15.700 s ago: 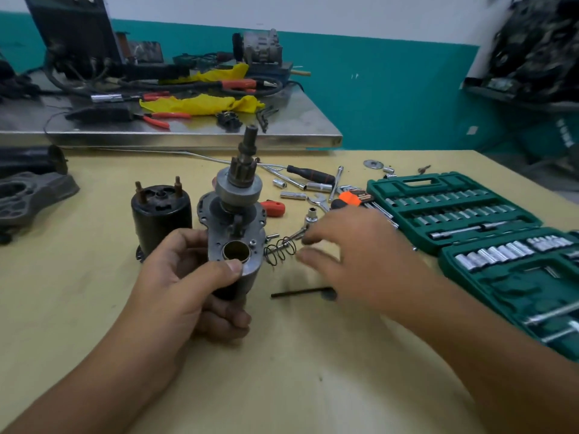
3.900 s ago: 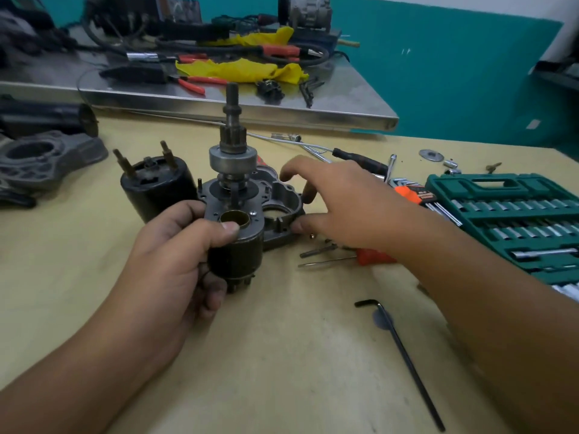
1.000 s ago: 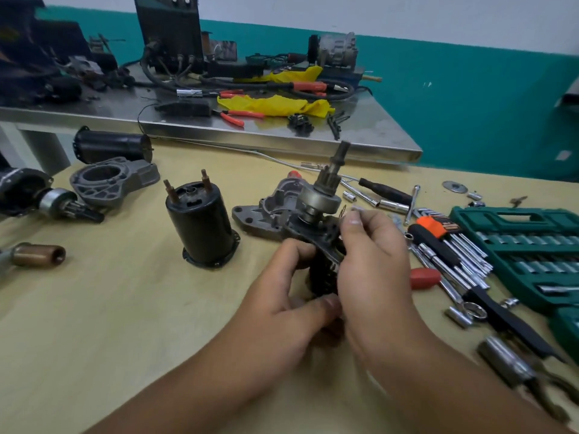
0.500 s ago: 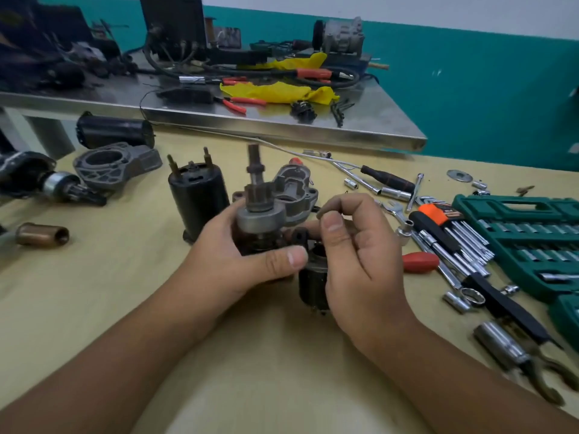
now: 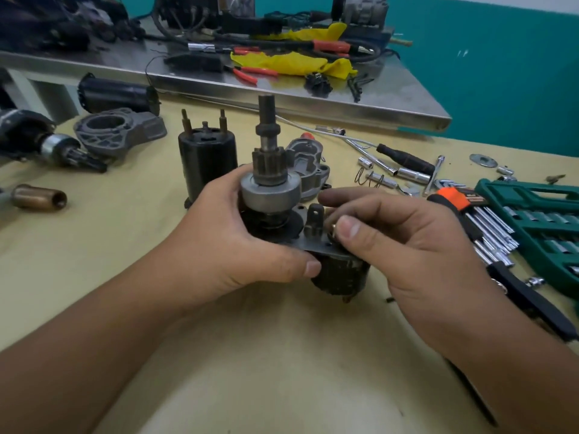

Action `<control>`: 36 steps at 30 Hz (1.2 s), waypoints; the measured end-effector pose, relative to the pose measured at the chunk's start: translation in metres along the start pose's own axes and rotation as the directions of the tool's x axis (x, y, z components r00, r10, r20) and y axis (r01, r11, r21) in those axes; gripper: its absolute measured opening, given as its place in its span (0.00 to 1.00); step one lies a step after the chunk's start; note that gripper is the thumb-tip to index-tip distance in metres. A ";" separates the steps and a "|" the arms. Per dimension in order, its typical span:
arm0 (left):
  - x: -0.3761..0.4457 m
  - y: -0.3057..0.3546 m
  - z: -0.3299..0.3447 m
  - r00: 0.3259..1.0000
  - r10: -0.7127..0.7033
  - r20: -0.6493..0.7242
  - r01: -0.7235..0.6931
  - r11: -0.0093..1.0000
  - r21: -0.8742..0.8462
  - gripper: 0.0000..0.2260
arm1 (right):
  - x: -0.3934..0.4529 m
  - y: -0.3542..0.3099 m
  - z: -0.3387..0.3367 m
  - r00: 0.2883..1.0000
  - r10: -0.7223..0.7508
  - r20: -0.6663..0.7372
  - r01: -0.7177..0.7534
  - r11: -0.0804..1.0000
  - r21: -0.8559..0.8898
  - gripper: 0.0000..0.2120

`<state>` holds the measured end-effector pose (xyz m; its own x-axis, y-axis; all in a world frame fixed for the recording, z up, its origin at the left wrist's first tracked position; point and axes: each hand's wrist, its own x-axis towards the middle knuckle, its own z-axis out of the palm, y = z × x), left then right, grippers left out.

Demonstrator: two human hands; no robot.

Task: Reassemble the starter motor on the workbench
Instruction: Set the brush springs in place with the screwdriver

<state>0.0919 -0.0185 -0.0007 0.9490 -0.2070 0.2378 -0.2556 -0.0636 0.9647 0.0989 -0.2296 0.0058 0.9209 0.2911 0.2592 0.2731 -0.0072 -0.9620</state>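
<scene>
While hands (image 5: pixel 313 245) grip starter motor (image 5: pixel 275 195), no legible labels

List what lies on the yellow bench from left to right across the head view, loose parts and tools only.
Copper-coloured sleeve → grey cast housing → black cylindrical solenoid → starter assembly gripped by the left hand, the right hand at its plate → black-handled driver → hex key set → green socket case.

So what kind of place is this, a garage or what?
Probably an auto-electrical repair workshop: a starter motor in pieces on the workbench, a green socket set open beside it, and a steel table strewn with pliers and cables.
</scene>
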 end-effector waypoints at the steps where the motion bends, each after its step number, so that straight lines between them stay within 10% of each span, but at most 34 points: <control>1: -0.001 0.001 0.002 1.000 0.004 -0.011 -0.004 1.000 0.001 0.29 | 0.000 0.000 0.001 1.000 0.012 0.006 -0.012 1.000 0.008 0.04; 21: -0.006 0.008 0.017 0.984 0.025 -0.179 -0.015 0.998 0.058 0.34 | -0.012 -0.002 0.018 0.970 -0.015 -0.244 -0.012 0.994 -0.109 0.03; 36: -0.006 0.009 0.017 0.984 0.041 -0.176 -0.030 0.997 0.067 0.34 | -0.012 -0.005 0.012 0.967 -0.191 -0.167 0.115 0.918 -0.380 0.03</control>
<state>0.0806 -0.0344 0.0045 0.9554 -0.0344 0.2933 -0.2952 -0.1223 0.9476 0.0829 -0.2212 0.0060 0.8852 0.1232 0.4486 0.4626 -0.3362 -0.8204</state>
